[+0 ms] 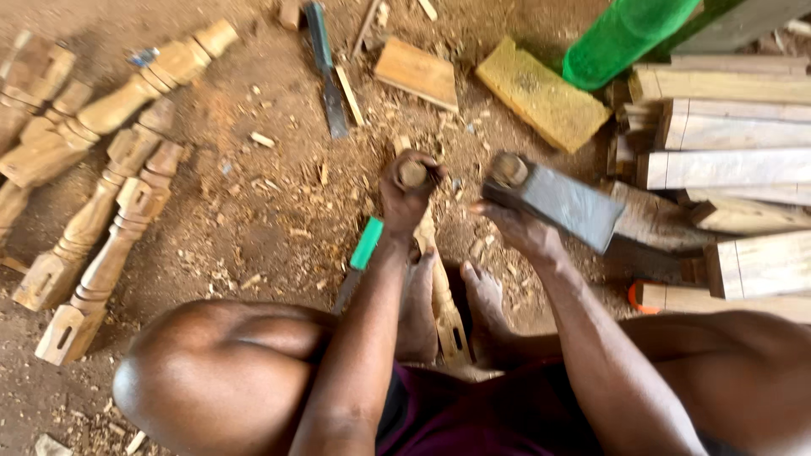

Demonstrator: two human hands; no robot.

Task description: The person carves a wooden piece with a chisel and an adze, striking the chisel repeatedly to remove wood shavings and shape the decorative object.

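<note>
Turned wooden legs point(93, 203) lie left; sawn planks point(726, 127), yellow block point(541, 95) right.

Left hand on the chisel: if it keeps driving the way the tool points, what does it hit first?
Probably the carved wooden leg held between the feet: the left hand grips the chisel handle upright over it. The blade is hidden by the hand, so contact can't be confirmed.
</note>
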